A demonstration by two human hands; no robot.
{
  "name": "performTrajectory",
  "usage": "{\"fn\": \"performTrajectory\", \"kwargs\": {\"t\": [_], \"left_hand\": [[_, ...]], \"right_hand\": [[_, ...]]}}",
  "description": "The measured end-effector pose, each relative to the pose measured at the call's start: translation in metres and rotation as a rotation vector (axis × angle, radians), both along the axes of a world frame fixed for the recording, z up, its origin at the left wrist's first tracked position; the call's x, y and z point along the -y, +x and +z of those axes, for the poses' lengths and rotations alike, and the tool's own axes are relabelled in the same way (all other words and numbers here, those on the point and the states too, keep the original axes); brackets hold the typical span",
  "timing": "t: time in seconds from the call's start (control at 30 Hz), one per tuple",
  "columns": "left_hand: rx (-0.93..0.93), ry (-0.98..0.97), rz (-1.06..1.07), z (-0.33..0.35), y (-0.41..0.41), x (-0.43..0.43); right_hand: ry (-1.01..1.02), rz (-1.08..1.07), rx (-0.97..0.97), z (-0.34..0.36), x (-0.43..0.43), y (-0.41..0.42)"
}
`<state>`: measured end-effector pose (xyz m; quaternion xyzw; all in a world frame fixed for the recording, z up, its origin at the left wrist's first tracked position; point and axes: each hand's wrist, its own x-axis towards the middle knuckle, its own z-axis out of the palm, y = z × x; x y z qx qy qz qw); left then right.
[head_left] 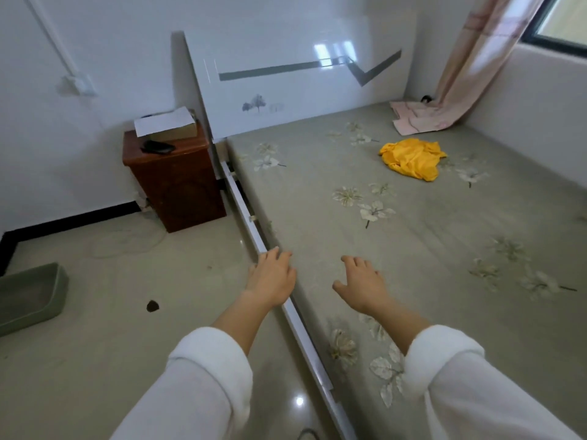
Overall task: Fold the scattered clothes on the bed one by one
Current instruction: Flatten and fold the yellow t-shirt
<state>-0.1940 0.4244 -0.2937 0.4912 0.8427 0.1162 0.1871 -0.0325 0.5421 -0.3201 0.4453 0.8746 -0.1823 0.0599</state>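
Head view: both hands are empty, fingers loosely spread; left hand [272, 276] over the bed [428, 249] edge, right hand [360, 282] above the sheet, yellow garment [412, 158] well apart.

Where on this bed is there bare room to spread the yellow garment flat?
The widest bare patch is the bed sheet's middle, between the left hand and right hand at the near edge and the yellow garment. The left strip by the headboard is bare too. The far right corner is crowded: pink cloth under the curtain.
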Motion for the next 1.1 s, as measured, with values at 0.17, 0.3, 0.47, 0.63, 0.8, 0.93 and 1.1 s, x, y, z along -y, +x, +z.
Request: {"fn": "performTrajectory", "kwargs": {"t": [0.17, 0.3, 0.47, 0.63, 0.8, 0.93, 1.1], "left_hand": [[-0.020, -0.018, -0.049, 0.000, -0.079, -0.083], [-0.061, -0.023, -0.118, 0.000, -0.165, -0.159], [-0.048, -0.027, -0.233, -0.005, -0.262, -0.255], [-0.065, -0.077, -0.407, -0.012, -0.332, -0.360], [-0.053, -0.084, -0.542, -0.032, -0.353, -0.470], [-0.083, -0.112, -0.604, -0.065, -0.355, -0.560], [-0.054, -0.145, -0.622, -0.118, -0.356, -0.664]], "right_hand": [[-0.010, -0.063, -0.005, 0.004, -0.073, -0.064], [0.034, -0.131, -0.001, 0.008, -0.147, -0.126], [0.018, -0.309, 0.005, 0.004, -0.223, -0.202], [-0.026, -0.488, -0.011, -0.006, -0.287, -0.252], [-0.040, -0.655, -0.020, -0.021, -0.361, -0.267], [-0.047, -0.740, -0.020, -0.049, -0.436, -0.269], [-0.079, -0.820, 0.004, -0.096, -0.533, -0.273]]}}
